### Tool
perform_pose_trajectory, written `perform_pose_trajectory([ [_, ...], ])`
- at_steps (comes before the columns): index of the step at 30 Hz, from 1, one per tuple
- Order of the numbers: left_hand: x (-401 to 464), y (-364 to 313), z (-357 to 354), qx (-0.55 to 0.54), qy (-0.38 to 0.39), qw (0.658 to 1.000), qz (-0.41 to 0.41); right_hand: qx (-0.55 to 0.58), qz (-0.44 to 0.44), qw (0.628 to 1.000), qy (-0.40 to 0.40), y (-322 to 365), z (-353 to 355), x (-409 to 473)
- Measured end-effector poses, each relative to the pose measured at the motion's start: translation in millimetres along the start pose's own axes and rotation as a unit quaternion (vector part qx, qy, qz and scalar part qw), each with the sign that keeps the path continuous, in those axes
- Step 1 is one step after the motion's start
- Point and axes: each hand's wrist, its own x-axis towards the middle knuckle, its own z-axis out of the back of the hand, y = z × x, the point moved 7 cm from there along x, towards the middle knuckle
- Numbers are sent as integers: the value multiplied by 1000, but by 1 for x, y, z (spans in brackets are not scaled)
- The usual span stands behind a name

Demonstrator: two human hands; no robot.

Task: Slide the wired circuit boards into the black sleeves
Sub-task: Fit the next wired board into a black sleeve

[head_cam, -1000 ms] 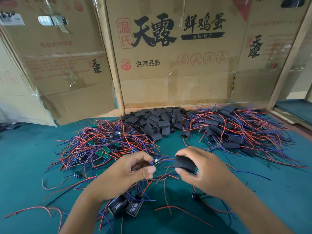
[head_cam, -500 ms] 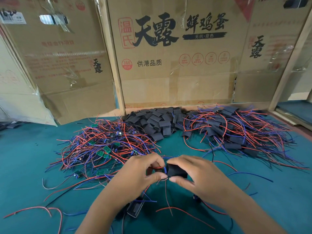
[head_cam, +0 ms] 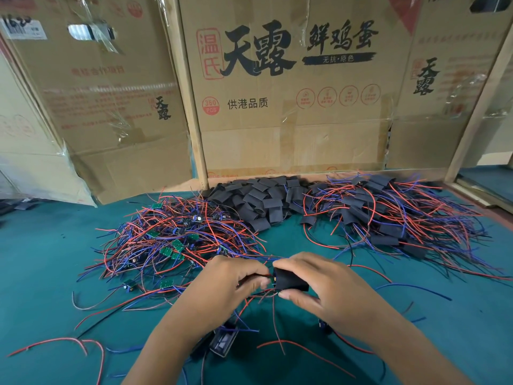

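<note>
My right hand [head_cam: 319, 290] pinches a black sleeve [head_cam: 291, 280] between thumb and fingers. My left hand [head_cam: 224, 284] pinches the red and blue wires of a circuit board right at the sleeve's left mouth; the board itself is almost hidden inside the sleeve. Both hands are over the green table, near its middle front. A tangle of bare wired green boards [head_cam: 172, 245] lies to the left, a heap of empty black sleeves [head_cam: 258, 201] sits at the back centre, and a pile of sleeved boards with wires [head_cam: 388, 218] lies at the right.
Cardboard boxes [head_cam: 291, 107] stand along the back of the green table [head_cam: 41, 273]. Loose red, blue and black wires [head_cam: 294, 348] trail under my hands. A small dark rectangular part [head_cam: 222, 343] lies beneath my left forearm. A wooden post [head_cam: 477, 107] stands at the right.
My hands came together: the left one brought the wired board up to the sleeve in my right hand, and the board has gone into the sleeve's left opening.
</note>
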Motion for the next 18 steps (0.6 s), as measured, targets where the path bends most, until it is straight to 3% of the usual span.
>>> perform_pose_trajectory([
  [9, 3, -9, -4, 76, -21, 997, -11, 11, -2, 1000, -13, 0, 0, 1],
  [18, -1, 2, 2, -13, -5, 999, 39, 10, -8, 1000, -9, -6, 1, 2],
])
